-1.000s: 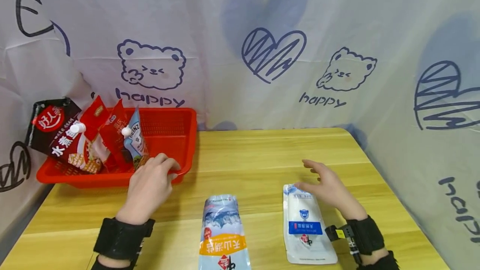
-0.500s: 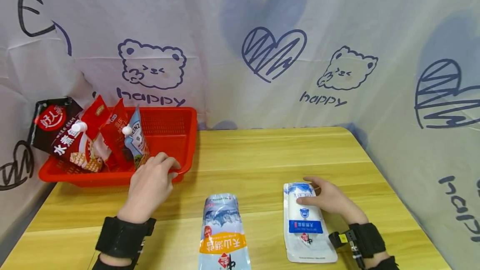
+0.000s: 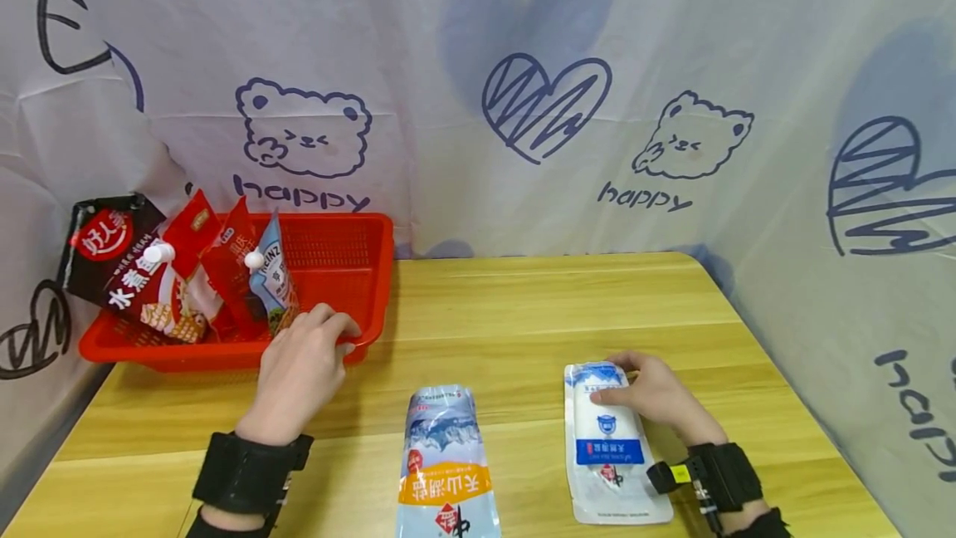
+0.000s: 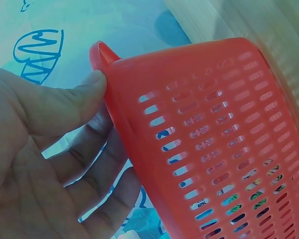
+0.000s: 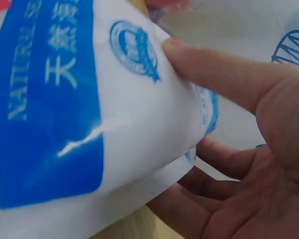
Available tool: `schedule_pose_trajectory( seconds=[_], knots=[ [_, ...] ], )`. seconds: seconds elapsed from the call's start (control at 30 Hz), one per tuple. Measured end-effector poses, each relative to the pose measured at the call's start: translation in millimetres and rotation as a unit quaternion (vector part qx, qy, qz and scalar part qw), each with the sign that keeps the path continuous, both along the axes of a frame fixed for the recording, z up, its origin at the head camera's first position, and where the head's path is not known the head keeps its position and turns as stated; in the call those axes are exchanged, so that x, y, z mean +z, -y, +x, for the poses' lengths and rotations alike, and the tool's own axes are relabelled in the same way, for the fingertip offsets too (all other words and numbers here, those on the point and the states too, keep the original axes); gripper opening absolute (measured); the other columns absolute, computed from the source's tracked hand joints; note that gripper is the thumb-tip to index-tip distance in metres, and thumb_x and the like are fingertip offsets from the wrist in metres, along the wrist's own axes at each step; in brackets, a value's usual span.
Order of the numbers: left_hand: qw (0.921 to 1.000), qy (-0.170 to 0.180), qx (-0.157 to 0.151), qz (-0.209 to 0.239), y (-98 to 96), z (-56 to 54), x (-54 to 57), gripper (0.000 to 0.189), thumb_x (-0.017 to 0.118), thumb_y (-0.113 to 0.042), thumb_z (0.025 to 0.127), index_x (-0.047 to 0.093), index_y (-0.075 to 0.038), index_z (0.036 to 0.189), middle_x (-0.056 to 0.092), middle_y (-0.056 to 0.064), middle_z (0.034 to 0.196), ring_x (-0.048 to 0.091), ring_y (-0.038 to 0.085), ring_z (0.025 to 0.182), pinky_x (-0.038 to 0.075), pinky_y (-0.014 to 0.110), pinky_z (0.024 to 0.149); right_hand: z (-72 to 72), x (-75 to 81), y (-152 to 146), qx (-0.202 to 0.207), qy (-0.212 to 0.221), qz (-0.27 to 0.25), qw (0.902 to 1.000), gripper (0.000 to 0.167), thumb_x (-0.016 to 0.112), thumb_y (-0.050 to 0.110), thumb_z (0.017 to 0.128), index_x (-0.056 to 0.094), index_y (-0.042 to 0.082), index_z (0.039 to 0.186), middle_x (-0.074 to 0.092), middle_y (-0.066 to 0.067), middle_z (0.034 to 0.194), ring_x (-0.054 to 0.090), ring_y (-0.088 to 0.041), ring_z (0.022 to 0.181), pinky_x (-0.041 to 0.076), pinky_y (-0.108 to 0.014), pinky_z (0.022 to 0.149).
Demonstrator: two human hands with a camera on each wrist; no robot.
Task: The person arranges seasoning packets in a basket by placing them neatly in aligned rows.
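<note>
At the left, my left hand [image 3: 300,376] grips the near rim of the red plastic basket [image 3: 383,289]. In the left wrist view, the thumb lies on the rim of the slotted basket wall [image 4: 199,124], with the fingers below it. My right hand [image 3: 660,393] holds the far end of a white and blue salt bag [image 3: 608,488], lying flat on the table. The right wrist view has the thumb [image 5: 214,69] on the front of the bag and the fingers behind its edge. Between the hands lies a second salt bag [image 3: 444,447], pale blue with an orange band.
Several food pouches stand in the left part of the basket: a black and red one [image 3: 123,251], red ones [image 3: 231,260] and a light blue Heinz pouch [image 3: 275,276]. A printed cloth [image 3: 448,189] hangs behind the wooden table [image 3: 523,314] and along its sides.
My right hand has come down from above the white salt bag and taken hold of its far end. The left hand has stayed on the basket rim.
</note>
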State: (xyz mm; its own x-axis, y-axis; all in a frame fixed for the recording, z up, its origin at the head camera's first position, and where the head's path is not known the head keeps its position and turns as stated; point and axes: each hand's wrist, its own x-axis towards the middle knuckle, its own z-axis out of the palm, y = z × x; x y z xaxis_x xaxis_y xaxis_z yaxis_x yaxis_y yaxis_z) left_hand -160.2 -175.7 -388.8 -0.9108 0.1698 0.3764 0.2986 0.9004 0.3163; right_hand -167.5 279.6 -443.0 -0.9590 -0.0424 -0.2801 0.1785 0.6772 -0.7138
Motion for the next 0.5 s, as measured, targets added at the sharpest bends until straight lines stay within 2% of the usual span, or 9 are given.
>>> schedule_pose_trajectory(
  seconds=[0.23,0.37,0.5],
  knots=[
    [1.0000,0.005,0.002,0.003,1.7,0.4,0.5,0.013,0.081,-0.001,0.086,0.077,-0.005,0.098,0.065,0.011,0.094,0.058,0.030,0.081,0.049,0.036,0.063,1.0,4.9,7,-0.039,-0.008,-0.028,0.9988,0.063,0.087,0.025,0.087,0.056,-0.003,0.134,0.061,-0.023,0.127,0.062,-0.025,0.090,0.057,-0.034,0.072],
    [0.9999,0.011,0.000,0.004,2.1,-0.6,1.9,0.013,0.082,-0.001,0.086,0.077,-0.005,0.097,0.065,0.011,0.094,0.058,0.030,0.081,0.051,0.039,0.064,1.3,10.4,12,-0.067,-0.033,-0.053,0.9958,0.053,0.084,0.020,0.090,0.053,0.000,0.130,0.061,-0.022,0.123,0.063,-0.024,0.085,0.055,-0.032,0.069],
    [0.9998,0.019,-0.002,0.006,1.0,-2.0,4.2,0.014,0.082,-0.001,0.086,0.077,-0.006,0.097,0.066,0.011,0.095,0.059,0.030,0.082,0.054,0.043,0.067,0.9,17.6,19,-0.077,-0.064,-0.067,0.9928,0.050,0.082,0.017,0.092,0.053,0.000,0.128,0.061,-0.024,0.123,0.065,-0.025,0.086,0.056,-0.031,0.067]
  ],
)
